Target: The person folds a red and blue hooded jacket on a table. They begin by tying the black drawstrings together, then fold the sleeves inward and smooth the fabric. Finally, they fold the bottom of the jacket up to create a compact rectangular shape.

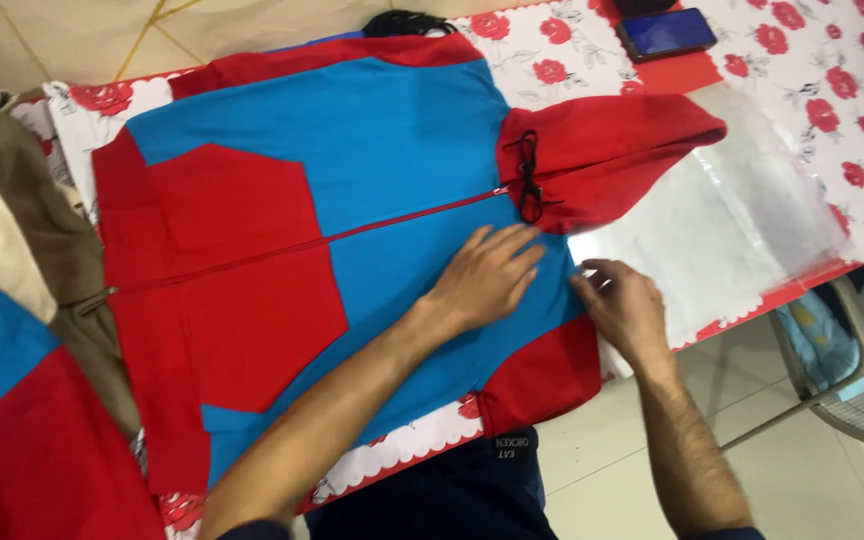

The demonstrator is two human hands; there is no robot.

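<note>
Blue and red cloth makes up the hoodie (352,230), which lies flat and zipped up on the bench (822,90). The left hand (487,278) rests flat on the hoodie's blue part, just below the zip, with its fingers spread a little. The right hand (624,308) is at the hoodie's edge, next to the left hand, and its fingertips pinch the edge of a clear plastic bag (722,220). The bag lies beside the hoodie, under its red hood. A dark phone (666,32) sits past the hood, well apart from it. More clothes (12,330) are piled at the hoodie's bottom end.
</note>
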